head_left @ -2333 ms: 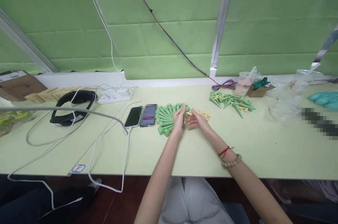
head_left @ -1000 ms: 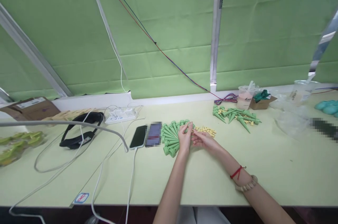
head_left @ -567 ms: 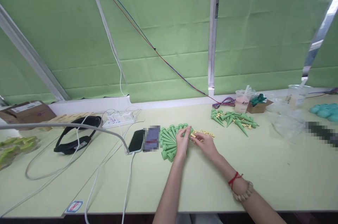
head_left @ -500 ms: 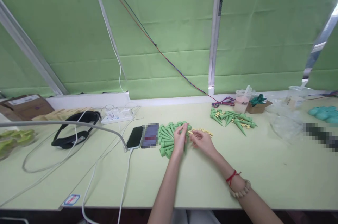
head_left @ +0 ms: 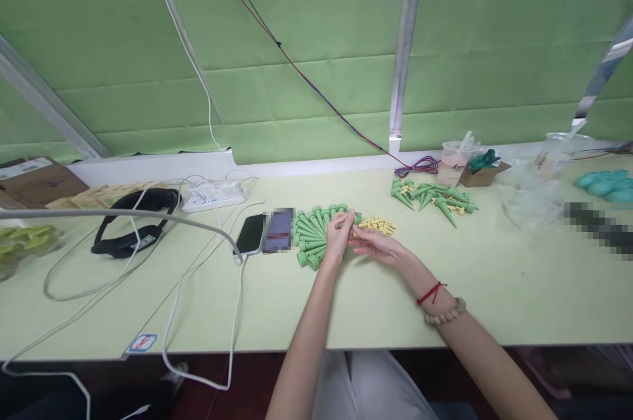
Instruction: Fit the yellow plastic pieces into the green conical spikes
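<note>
While hands meet, cup apparently holds drink

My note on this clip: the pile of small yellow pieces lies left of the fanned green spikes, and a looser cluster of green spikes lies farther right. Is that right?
Not quite: the head view shows the pile of small yellow pieces right of the fanned green spikes. The rest stands: the looser cluster is farther right.

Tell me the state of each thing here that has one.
Green spikes: some fanned, others piled
Yellow pegs: loosely heaped
Left grip: closed on one spike
Right grip: half-curled, contents hidden
Phone: screen dark, plugged in
Cup: straw in
Small box: open
Wires: bundled
Plastic bag: crumpled
</note>
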The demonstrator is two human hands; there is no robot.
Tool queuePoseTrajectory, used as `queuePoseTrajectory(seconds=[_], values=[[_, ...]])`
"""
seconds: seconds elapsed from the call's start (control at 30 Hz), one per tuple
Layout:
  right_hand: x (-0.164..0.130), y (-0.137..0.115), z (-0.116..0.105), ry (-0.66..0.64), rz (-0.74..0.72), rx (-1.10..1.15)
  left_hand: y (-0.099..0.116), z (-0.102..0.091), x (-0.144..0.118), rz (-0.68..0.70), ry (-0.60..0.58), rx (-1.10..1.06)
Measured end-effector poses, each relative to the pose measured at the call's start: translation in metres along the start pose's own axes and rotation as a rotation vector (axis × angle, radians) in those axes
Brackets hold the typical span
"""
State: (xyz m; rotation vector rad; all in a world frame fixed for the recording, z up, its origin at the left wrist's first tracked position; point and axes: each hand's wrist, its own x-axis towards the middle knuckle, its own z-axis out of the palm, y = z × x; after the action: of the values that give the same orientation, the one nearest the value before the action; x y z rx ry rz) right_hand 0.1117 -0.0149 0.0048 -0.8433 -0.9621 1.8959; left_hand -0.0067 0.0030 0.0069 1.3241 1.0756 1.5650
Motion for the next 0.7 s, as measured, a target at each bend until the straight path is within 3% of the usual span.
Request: queuePoseTrajectory(seconds=[0.1, 0.23, 0.3, 0.4, 0.53, 0.63, 0.7], values=[[0.002, 0.001, -0.004, 0.097, -0.060, -0.151, -0.001, 0.000, -0.002, 0.058, -0.081, 0.102], [0.004, 0.006, -0.007, 0.359, -0.431, -0.492, -0.003, 0.002, -0.005, 0.118, -0.002, 0.347], [0.004, 0.007, -0.004, 0.393, -0.511, -0.536, -0.003, 0.003, -0.005, 0.122, 0.058, 0.346], [0.003, 0.005, 0.004, 0.318, -0.327, -0.369, -0.004, 0.004, -0.003, 0.089, 0.104, 0.222], [0.002, 0.000, 0.005, 0.089, -0.053, -0.051, -0.006, 0.004, -0.001, 0.074, 0.049, 0.092], [0.001, 0.000, 0.001, -0.032, -0.012, 0.067, -0.006, 0.003, 0.000, 0.058, 0.024, 0.048], [0.001, 0.001, -0.001, -0.018, -0.023, 0.067, -0.006, 0.002, 0.001, 0.037, 0.007, 0.041]])
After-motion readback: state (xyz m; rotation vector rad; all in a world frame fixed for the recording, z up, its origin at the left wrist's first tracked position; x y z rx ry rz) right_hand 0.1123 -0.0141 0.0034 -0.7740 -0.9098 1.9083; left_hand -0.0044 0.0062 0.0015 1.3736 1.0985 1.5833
